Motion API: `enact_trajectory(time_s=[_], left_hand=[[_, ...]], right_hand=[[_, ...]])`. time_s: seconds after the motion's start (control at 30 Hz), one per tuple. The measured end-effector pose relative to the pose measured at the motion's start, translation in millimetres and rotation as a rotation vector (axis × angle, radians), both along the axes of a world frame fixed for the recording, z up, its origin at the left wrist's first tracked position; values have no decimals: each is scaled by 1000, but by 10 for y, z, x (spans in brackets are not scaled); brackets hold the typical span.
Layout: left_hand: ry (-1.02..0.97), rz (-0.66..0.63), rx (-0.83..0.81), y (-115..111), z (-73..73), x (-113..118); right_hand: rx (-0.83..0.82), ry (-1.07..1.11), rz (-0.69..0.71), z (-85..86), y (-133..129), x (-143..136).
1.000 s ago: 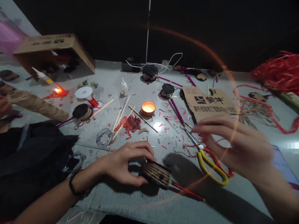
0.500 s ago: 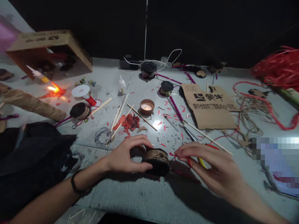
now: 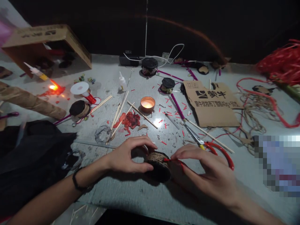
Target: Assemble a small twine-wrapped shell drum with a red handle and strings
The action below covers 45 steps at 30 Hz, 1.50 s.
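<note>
Between thumb and fingers, my left hand [image 3: 131,156] grips a small drum [image 3: 159,167] with black faces and twine wound round its side. The drum lies tilted, low in the middle of the view. My right hand [image 3: 208,172] pinches a red cord [image 3: 172,160] just right of the drum, and the cord's tip touches the twine. Scissors with red handles [image 3: 217,151] lie partly behind my right hand. A lit candle in a copper-coloured cup [image 3: 147,104] stands beyond the drum, with red wax pieces [image 3: 130,121] and wooden sticks [image 3: 142,115] near it.
Flattened cardboard [image 3: 213,104] and tangled twine [image 3: 260,109] lie to the right. At the left are an open box [image 3: 67,40], a small flame [image 3: 53,87], a ribbon spool [image 3: 79,89], another drum [image 3: 79,108] and black cloth [image 3: 30,156]. More drums [image 3: 149,66] stand at the back.
My right hand has moved left, bringing the red cord's tip from beside the drum onto its twine. The drum has tilted slightly in my left hand. More of the red scissor handles shows.
</note>
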<state>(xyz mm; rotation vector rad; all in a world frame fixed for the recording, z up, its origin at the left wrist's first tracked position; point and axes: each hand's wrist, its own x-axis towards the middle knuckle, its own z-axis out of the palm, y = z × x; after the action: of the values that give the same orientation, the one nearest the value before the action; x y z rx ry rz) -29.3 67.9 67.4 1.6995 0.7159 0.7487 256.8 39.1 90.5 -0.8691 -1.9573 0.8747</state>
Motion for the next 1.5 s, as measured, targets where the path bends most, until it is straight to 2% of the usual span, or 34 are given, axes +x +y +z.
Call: enact_trajectory(time_s=[0.1,0.27,0.6,0.87,0.97,1.1,1.2,1.3,1.37,1.43,1.5], left_hand=[[12,-2,67,13,16,-1],[8,-6,81,17,11,-1],[-24,-42,141,13,2,-1],[3,-98,195,-4,42,-11],[40,-98,198,-1,37,-16],[51,-88,215,17,27,-25],[49,-91,219,24,32,-26],[41,-94,220,19,36,-27],[37,-95,224,15,35,-28],[38,-96,229,14,33,-30],[38,-94,237,17,35,-30]], right_hand=[[19,-4,20,-20,10,8],[20,-40,69,-38,7,18],[95,-98,136,40,21,16],[92,-81,144,-11,12,-2],[75,-140,161,51,22,2],[1,-337,211,215,36,102],[58,-487,126,249,105,309],[185,-597,-95,142,273,600],[280,-675,-169,43,421,760],[293,-706,-195,-30,571,820],[277,-731,-199,-66,717,745]])
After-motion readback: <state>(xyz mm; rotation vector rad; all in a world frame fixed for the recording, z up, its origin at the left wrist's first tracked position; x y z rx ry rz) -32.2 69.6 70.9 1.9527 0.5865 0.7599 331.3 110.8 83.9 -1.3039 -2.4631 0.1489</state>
